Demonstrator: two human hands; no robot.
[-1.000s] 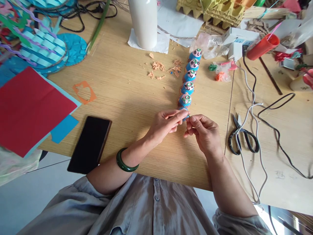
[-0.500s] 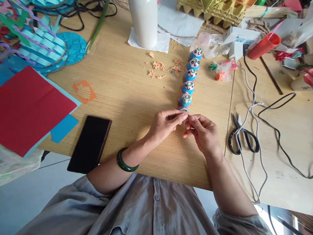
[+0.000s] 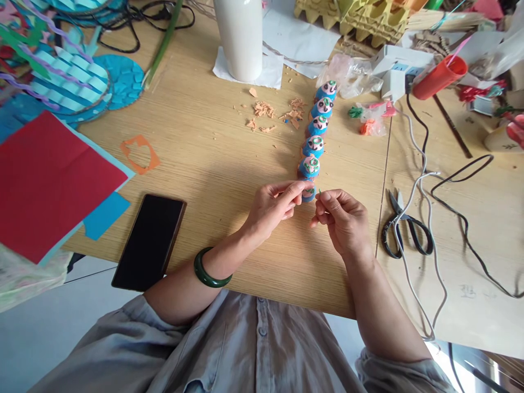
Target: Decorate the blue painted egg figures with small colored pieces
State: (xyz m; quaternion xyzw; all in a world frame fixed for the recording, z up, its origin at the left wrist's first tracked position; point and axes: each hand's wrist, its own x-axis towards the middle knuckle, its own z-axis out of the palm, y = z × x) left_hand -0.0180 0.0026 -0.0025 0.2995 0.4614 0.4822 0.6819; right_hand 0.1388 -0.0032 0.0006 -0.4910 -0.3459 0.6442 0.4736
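A row of small blue domed pieces (image 3: 315, 144) runs up the table, their pale pink tops dotted with dark and green bits. My left hand (image 3: 275, 206) is at the nearest blue piece (image 3: 309, 194), its thumb and forefinger close together and partly covering it. Whether those fingers hold anything is hidden. Just right of that piece, my right hand (image 3: 344, 218) pinches a tiny green bit (image 3: 320, 191), perhaps clay, between thumb and forefinger, its other fingers curled.
Black-handled scissors (image 3: 407, 226) lie right of my right hand, with white and black cables around them. A phone (image 3: 149, 240) and red paper (image 3: 57, 183) are on the left. Orange shavings (image 3: 264, 109), a white cylinder (image 3: 239, 41) and a yellow egg carton (image 3: 356, 19) lie farther back.
My hands have moved apart: the right slightly to the right with the green bit showing, the left slightly leftward. More of the nearest blue piece is visible between them.
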